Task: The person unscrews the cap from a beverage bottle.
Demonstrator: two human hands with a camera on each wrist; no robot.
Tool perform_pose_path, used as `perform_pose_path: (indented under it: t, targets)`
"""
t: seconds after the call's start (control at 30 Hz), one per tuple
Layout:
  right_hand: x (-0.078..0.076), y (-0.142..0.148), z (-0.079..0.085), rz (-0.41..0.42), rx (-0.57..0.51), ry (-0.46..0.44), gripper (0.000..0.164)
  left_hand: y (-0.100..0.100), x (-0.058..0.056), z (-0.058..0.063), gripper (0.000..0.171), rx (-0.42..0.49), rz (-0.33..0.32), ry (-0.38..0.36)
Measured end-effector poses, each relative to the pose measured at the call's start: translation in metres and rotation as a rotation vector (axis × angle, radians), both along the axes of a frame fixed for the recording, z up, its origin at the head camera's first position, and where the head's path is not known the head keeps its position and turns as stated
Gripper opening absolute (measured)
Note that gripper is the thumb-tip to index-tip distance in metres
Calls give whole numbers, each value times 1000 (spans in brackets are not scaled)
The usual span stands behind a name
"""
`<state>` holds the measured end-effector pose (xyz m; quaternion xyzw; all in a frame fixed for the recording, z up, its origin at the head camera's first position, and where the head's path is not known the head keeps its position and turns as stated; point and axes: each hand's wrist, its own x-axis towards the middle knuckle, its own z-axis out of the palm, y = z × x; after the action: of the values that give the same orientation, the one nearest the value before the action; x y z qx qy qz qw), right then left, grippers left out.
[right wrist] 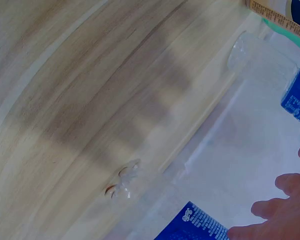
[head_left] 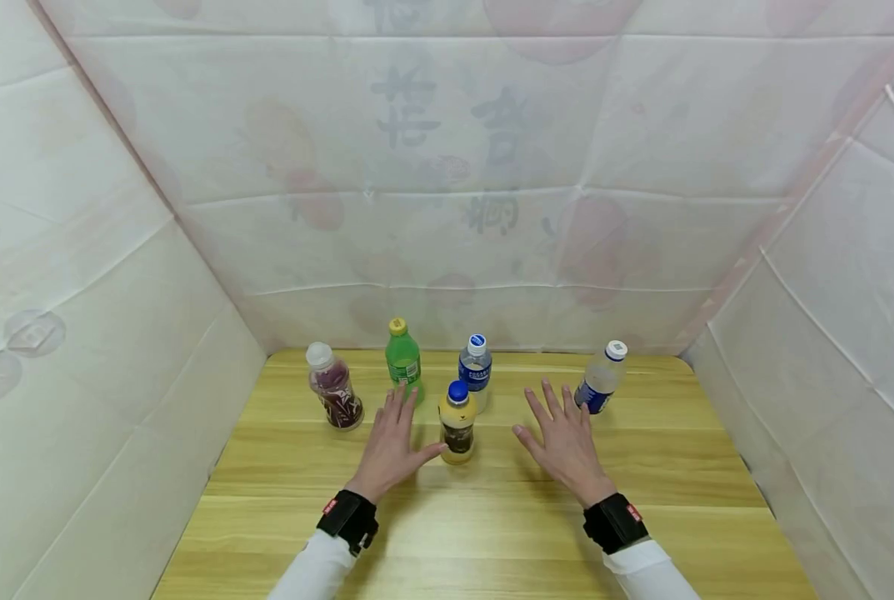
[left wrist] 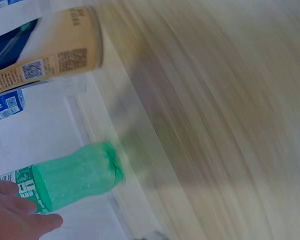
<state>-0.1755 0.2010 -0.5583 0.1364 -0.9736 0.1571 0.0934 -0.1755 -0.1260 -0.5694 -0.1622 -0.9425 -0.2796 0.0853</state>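
Fingers spread, my left hand (head_left: 391, 447) hovers over the table between the green bottle (head_left: 403, 358) with a yellow cap and the blue-capped yellow bottle (head_left: 457, 425). Its thumb is close to the yellow bottle; whether they touch I cannot tell. The left wrist view shows this hand (left wrist: 20, 215) beside the green bottle (left wrist: 75, 177). My right hand (head_left: 564, 443), also spread and holding nothing, is just left of a clear bottle (head_left: 601, 379) with a blue label and white cap. Behind the yellow bottle stands another blue-labelled bottle (head_left: 476, 367).
A dark purple bottle (head_left: 334, 387) with a white cap stands on the left of the wooden table (head_left: 491, 542). Pale printed cloth (head_left: 447, 250) hangs behind the table and along both sides. Black bands (head_left: 349, 518) circle both wrists.
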Motion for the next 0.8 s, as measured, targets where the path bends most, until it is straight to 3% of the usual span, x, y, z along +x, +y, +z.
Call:
perform_pose_path:
  t: [0.2, 0.4, 0.8]
  targets:
    - [2, -1, -1, 9, -15, 12, 74, 15, -3, 0, 113, 211, -18, -109]
    - [3, -2, -4, 12, -1, 23, 74, 32, -1, -1, 115, 337, -26, -220]
    - [3, -3, -6, 10, 20, 44, 73, 52, -6, -10, 113, 550, -31, -273]
